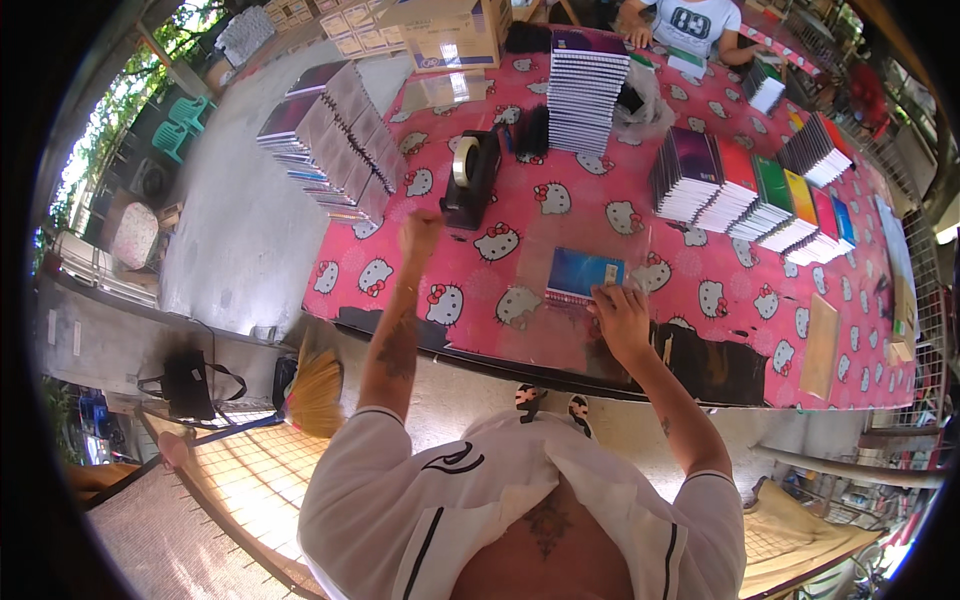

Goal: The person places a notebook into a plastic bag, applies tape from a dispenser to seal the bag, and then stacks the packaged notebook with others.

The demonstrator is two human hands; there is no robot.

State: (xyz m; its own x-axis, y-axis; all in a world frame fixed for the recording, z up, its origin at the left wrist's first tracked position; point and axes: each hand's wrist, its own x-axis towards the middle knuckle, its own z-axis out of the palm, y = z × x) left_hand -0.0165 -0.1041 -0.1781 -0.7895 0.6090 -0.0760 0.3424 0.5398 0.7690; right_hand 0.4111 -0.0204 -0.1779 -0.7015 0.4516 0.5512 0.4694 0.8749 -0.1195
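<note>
A blue spiral notebook [585,272] lies near the table's front edge, on a sheet of clear plastic [590,225]. My right hand [622,315] holds it by the lower right corner, fingers over the cover. My left hand [420,235] is closed, raised just left of a black tape dispenser [472,185] with a roll of pale tape in it. Whatever is pinched in those left fingers, if anything, is too small to make out.
A tall notebook stack [582,95] stands behind the dispenser. More stacks [335,145] sit at the table's left edge, and coloured notebook piles [745,195] at the right. A cardboard box [455,38] is at the back. Across the table another person [695,25] handles notebooks.
</note>
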